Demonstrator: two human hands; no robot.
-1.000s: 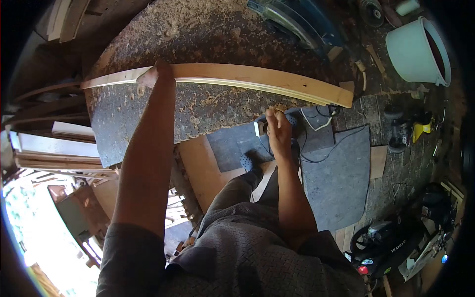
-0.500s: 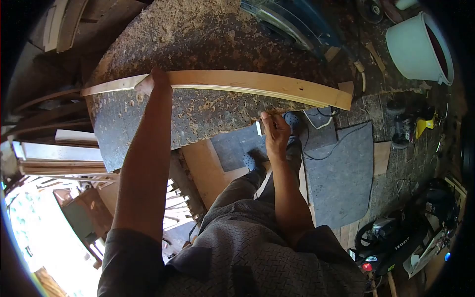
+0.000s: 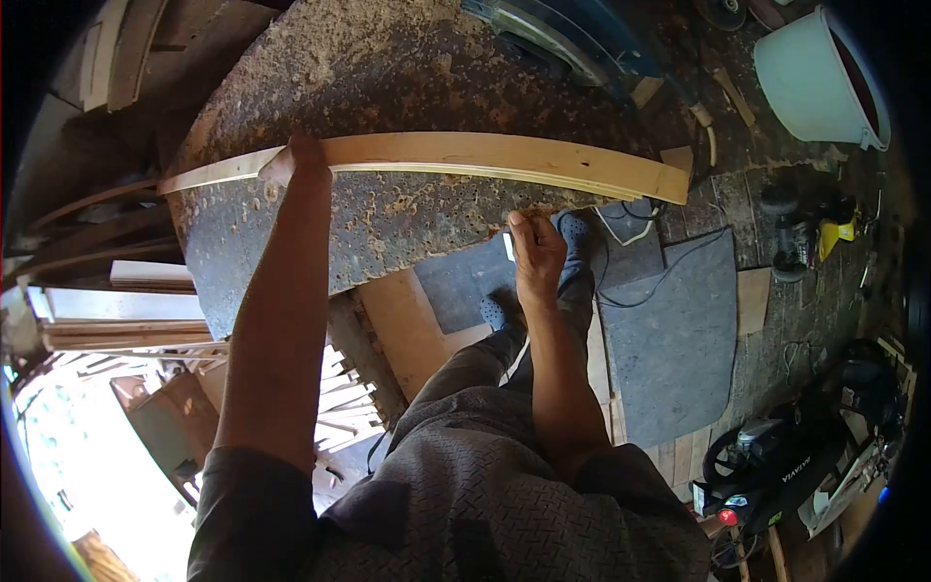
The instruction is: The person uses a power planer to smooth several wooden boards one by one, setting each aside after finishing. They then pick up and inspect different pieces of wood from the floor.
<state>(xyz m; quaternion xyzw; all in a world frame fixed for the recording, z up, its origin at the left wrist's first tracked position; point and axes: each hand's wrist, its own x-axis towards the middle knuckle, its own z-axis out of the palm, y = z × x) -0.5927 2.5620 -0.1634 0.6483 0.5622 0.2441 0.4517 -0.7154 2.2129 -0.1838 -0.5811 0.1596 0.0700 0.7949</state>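
Note:
A long, slightly curved wooden strip lies across the speckled, worn workbench. My left hand grips the strip towards its left end, its far fingers partly hidden. Apart from the strip, on the near side of the bench edge, my right hand is closed. A small white, flat-edged piece pokes out at its left side; the rest is covered by the fingers, so its kind cannot be made out.
Sawdust covers the bench's far part. A blue power tool sits at the back, near a white bucket. Grey mats and a black cable lie on the floor. A black machine stands lower right.
The view has shifted slightly. Both hands keep nearly the same places, the left on the wooden strip and the right closed around the white piece.

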